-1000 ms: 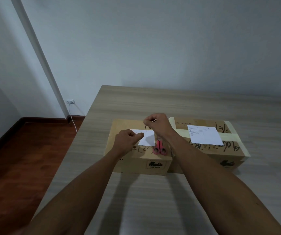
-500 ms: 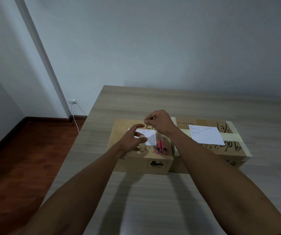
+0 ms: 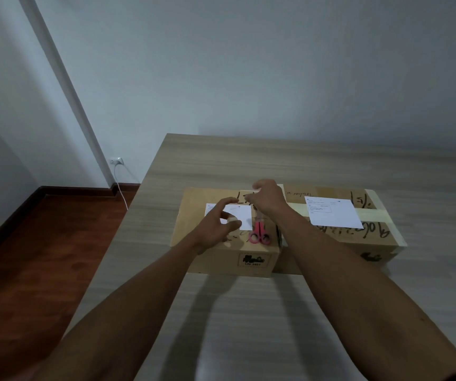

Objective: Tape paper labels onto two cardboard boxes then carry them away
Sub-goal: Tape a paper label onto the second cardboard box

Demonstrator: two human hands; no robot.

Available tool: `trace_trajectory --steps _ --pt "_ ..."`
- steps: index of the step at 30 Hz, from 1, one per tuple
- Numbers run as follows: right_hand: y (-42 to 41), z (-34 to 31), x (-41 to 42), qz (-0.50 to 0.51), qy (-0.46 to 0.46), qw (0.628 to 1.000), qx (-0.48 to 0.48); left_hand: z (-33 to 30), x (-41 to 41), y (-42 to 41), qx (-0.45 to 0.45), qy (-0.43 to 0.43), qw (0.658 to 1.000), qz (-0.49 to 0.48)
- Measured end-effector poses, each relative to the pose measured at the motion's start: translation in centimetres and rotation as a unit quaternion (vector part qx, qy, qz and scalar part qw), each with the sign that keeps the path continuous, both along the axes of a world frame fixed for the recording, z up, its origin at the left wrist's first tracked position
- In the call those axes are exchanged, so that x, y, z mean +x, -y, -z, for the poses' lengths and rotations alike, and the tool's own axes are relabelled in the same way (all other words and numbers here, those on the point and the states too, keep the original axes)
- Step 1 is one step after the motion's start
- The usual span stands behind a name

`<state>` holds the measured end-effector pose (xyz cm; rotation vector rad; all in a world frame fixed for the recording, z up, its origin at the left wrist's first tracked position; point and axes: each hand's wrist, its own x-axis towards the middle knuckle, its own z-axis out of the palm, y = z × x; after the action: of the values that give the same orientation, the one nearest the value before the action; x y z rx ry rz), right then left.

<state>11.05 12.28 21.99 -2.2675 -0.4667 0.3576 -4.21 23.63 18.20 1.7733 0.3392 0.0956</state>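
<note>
**Hands over the left box label**

2 boxes sit side by side, touching, on the desk [image 3: 249, 160]. The left box [image 3: 194, 232] carries a white label [image 3: 242, 217] and red scissors [image 3: 260, 235] just right of it. The left hand [image 3: 216, 226] hovers over that label, fingers apart. The right hand [image 3: 266, 199] is above the box's far edge, fingers curled; what they pinch I cannot tell. The right box [image 3: 372, 235] bears its own label [image 3: 331, 215].

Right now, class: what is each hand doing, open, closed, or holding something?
Left hand: open, fingers spread over the paper label on the left box.
Right hand: fingers curled as if pinching something; what it holds cannot be told.
</note>
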Motion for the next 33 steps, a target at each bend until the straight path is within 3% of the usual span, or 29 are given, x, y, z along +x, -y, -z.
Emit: trace_trajectory --steps 2,5,7,12,17,28,31,33 --pt "0.4 1.0 -0.6 0.032 0.019 0.995 -0.097 0.6 -0.1 -0.4 -0.042 0.006 0.998 -0.037" --pt "1.3 3.1 -2.0 0.024 -0.046 0.982 -0.179 0.9 0.0 -0.6 -0.085 -0.007 0.994 -0.066" --pt "2.0 4.4 -2.8 0.015 -0.067 0.976 -0.209 1.1 0.0 -0.6 -0.088 -0.012 0.994 -0.067" --pt "2.2 6.6 -3.9 0.064 -0.001 0.977 -0.205 1.3 0.3 -0.9 -0.095 -0.016 0.994 -0.055" --pt "1.4 5.9 -4.7 0.071 0.019 0.957 -0.28 1.1 0.5 -1.4 -0.1 -0.026 0.993 -0.051" --pt "0.7 1.3 -1.9 -0.044 0.31 0.86 -0.404 -0.5 0.2 -3.2 -0.089 -0.03 0.994 -0.054" --pt "1.5 0.1 -0.4 -0.015 0.315 0.885 -0.343 -1.5 0.2 -3.6 -0.078 -0.034 0.995 -0.06" --pt "2.0 -0.6 0.5 0.01 0.262 0.922 -0.285 -2.0 0.3 -3.9 -0.077 -0.038 0.994 -0.065"
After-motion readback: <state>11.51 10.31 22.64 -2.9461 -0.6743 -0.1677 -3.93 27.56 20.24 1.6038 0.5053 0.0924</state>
